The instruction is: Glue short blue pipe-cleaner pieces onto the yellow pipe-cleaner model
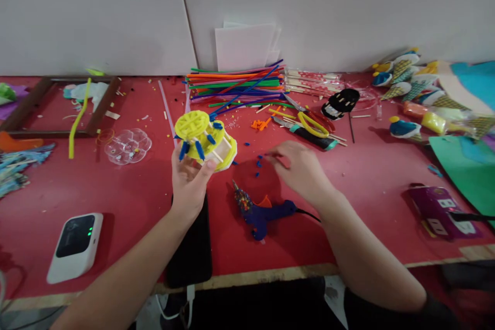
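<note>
model: yellow, foam/plastic w/ blue straw bits glued on; looks light, flimsy, prob. crushes easy. Held above bench, at 11 o'clock of glue gun.
grip spot: base rim from below, not the blue bits.
left hand: fingers curled under model, thumb on its side; has hold of it.
right hand: palm down, fingers loosely spread, reaching at blue bits; blurred, can't tell if it holds any.
bench: red, flat, cluttered; straws at 12, phone at 6 under left wrist.
room: white wall behind.
</note>
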### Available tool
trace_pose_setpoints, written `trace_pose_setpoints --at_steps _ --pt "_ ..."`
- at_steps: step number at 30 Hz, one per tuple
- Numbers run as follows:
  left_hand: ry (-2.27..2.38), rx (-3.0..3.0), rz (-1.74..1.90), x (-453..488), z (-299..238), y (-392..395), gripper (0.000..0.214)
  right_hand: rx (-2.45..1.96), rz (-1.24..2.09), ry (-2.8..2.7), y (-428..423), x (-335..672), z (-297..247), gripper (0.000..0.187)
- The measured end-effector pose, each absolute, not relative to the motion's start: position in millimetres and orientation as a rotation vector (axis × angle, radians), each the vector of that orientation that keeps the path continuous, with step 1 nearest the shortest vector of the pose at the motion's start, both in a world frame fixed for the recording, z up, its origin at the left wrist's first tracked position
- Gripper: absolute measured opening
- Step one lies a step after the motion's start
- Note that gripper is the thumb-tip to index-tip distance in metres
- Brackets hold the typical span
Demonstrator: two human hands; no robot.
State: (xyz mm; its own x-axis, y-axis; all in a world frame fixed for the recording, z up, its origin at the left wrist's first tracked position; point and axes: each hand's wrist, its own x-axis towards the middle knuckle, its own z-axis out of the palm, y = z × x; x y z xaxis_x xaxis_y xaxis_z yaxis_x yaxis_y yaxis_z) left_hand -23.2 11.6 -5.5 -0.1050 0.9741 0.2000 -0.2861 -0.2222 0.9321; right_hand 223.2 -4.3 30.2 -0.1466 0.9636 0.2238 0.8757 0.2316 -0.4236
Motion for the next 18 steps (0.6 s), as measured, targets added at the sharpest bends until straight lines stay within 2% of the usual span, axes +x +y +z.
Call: trace_pose_setpoints --at_steps 5,9,14,18 --pt "0.939 1.134 1.574 -19.7 -3.1 11.6 0.056 -1.649 0.294 -2.479 4.4 193.7 39.3 0.020" --pt "0.914 1.135 1.616 -14.6 -1.3 11.7 0.056 -1.758 0.296 -2.425 16.3 191.3 46.6 0.020" --pt "0.916 1.122 1.610 -18.0 -7.9 12.0 0.057 -1.623 0.397 -2.483 29.8 184.2 52.5 0.020" --pt "0.962 1.121 1.603 -24.1 -13.4 12.3 0.055 -1.670 0.227 -2.519 4.2 192.0 65.7 0.015"
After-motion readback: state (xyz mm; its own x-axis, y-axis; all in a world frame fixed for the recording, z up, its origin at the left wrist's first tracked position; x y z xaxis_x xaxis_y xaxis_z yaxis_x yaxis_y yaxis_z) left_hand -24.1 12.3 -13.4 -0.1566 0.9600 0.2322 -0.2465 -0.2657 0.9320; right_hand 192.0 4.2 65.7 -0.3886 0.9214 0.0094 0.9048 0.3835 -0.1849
